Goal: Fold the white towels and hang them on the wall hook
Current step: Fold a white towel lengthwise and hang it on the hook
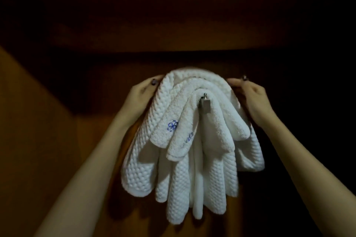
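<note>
Several folded white towels hang draped over a metal wall hook in the middle of the view. The outermost one is a waffle-textured towel; two smaller plush ones with blue embroidered marks lie over the hook inside it. My left hand grips the top left edge of the waffle-textured towel, fingers tucked behind the cloth. At the top right edge of the same towel, my right hand holds on with its fingertips on the fold. Both forearms reach up from the lower corners.
The hook sits on a dark brown wall. A darker ledge or overhang runs across above the towels. The scene is dim and the right side is in deep shadow.
</note>
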A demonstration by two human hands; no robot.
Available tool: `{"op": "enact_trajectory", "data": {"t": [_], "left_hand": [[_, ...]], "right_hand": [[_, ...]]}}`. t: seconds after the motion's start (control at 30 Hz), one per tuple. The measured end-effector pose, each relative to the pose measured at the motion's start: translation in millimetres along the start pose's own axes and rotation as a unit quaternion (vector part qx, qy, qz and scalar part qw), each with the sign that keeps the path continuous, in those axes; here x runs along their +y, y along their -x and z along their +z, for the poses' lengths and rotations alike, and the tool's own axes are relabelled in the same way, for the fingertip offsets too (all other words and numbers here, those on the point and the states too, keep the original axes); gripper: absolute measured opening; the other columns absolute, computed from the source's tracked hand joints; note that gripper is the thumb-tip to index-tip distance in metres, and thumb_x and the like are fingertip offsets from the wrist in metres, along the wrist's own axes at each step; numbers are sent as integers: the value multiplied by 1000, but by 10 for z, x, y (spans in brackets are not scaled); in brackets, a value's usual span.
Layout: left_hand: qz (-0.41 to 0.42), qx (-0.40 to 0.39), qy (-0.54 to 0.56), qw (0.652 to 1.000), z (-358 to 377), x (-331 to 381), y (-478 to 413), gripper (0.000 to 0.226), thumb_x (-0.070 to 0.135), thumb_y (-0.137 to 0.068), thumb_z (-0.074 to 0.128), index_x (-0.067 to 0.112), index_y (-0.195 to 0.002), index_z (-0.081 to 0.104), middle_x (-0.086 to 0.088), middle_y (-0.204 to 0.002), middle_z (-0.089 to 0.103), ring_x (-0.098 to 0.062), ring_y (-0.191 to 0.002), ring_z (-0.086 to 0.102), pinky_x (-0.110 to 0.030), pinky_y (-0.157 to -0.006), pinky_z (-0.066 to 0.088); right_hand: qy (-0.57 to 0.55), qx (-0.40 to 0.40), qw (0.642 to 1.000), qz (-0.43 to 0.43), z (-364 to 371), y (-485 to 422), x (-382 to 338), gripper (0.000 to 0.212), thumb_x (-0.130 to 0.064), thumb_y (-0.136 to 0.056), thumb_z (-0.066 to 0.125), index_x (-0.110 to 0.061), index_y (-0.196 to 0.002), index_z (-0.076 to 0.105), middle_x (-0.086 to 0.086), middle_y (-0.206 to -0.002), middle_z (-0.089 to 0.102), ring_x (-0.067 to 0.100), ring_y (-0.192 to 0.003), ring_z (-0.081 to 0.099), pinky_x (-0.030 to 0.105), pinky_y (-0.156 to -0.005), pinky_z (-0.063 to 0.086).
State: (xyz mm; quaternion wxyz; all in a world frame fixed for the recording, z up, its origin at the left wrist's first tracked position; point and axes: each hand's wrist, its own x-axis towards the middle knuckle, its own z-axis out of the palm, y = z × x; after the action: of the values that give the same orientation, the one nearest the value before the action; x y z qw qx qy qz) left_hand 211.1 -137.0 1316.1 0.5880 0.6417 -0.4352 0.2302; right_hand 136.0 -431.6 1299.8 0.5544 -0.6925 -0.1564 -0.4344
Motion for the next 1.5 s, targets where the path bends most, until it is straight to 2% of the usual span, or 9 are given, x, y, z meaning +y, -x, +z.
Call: {"op": "enact_trajectory", "data": {"t": [0.1,0.17,0.4,0.63,0.8,0.9,1.1,1.2,1.5], "left_hand": [[-34,14,8,999,-139,-263,536,45,35,-95,44,17,-136,39,-5,-136,51,-4,-119,53,-25,-105,41],[-39,-1,-43,998,-126,-478,963,62,52,-85,59,23,-137,39,15,-136,49,8,-120,48,-16,-103,40],[-85,70,-79,991,115,-913,1798,64,39,-74,71,33,-132,44,34,-116,56,20,-102,53,-1,-77,43],[-116,205,-261,936,390,-1110,1771,20,7,-83,69,-6,-74,55,-23,-72,62,-27,-63,55,-25,-53,24],[-118,231,-332,907,355,-1197,1823,10,3,-86,61,-7,-85,59,-25,-82,64,-32,-72,59,-30,-59,31],[-149,157,-297,930,459,-1260,1893,17,-3,-86,52,-8,-98,62,-26,-95,66,-37,-88,62,-37,-68,43],[-159,69,-194,966,532,-1099,2304,44,26,-98,50,16,-140,42,5,-122,60,-8,-109,55,-2,-80,38],[-166,35,-223,960,528,-969,2545,61,31,-97,51,17,-150,23,-2,-149,39,-14,-133,38,-24,-106,30],[-307,-49,-346,886,632,-306,4444,64,38,-96,50,21,-151,19,-1,-158,18,-19,-144,18,-37,-116,20]], "right_hand": [[-2,47,998,29,-205,338,197,41,-47,-101,30,-29,-115,64,-3,-113,69,9,-107,65,21,-87,52],[29,58,996,54,-276,617,459,39,-46,-101,35,-28,-125,59,-3,-122,64,11,-114,61,23,-89,51],[66,52,991,104,-324,1369,980,59,-22,-87,71,-23,-140,46,-13,-126,59,-4,-107,60,17,-82,52],[210,61,972,81,-111,1593,1149,10,-12,-84,56,-16,-87,47,-2,-85,54,7,-71,53,26,-58,46],[231,69,969,46,-150,1735,1194,20,-8,-91,41,-27,-84,38,-8,-71,52,1,-56,49,19,-48,36],[238,51,969,52,-53,1864,1195,23,-4,-91,41,-26,-99,43,-7,-79,58,3,-64,55,22,-54,40],[151,-10,981,125,19,2307,1080,46,-28,-99,47,-26,-143,34,-5,-126,60,7,-105,60,22,-83,48],[149,-35,978,139,27,2564,940,57,-35,-100,49,-21,-150,27,-7,-144,44,-3,-125,39,19,-101,33],[227,-257,915,213,587,4101,534,66,-28,-99,52,-15,-154,18,9,-159,22,23,-147,19,39,-120,21]]}}
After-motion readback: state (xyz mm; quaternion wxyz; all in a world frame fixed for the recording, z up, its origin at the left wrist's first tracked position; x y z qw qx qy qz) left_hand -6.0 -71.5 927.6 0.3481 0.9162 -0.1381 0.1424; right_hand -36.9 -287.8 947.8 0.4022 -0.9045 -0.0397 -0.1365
